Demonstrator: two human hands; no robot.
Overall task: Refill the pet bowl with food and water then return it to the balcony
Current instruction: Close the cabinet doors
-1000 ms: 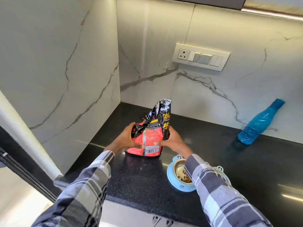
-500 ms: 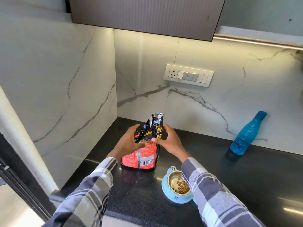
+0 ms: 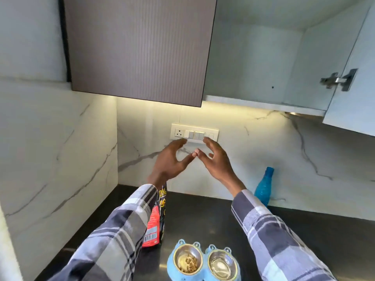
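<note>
On the table, lower frame: the pet bowl [image 3: 204,262] is seen, a blue double holder cut off at the bottom edge.
Bowl contents: kibble is seen in the left cup; the right cup looks empty or nearly so, though glare makes this hard to judge.
Food bag: the food bag [image 3: 157,218] is stood upright just beside the bowl, largely hidden behind the left sleeve; whether its top is folded shut cannot be told.
Left hand: the left hand [image 3: 169,162] is raised above the bag, its fingers spread and released, nothing grasped.
Right hand: the right hand [image 3: 218,159] is raised alongside, fingers likewise loose and empty; the two thumbs appear almost touching.
Likely reason: with food served, the hands are judged to be freed for the water step.
Water source: the blue bottle [image 3: 262,187] is leaned against the wall, well apart from the bowl; its fill level cannot be made out.
Above: an open cabinet [image 3: 253,63] is seen, its shelf apparently bare.
</note>
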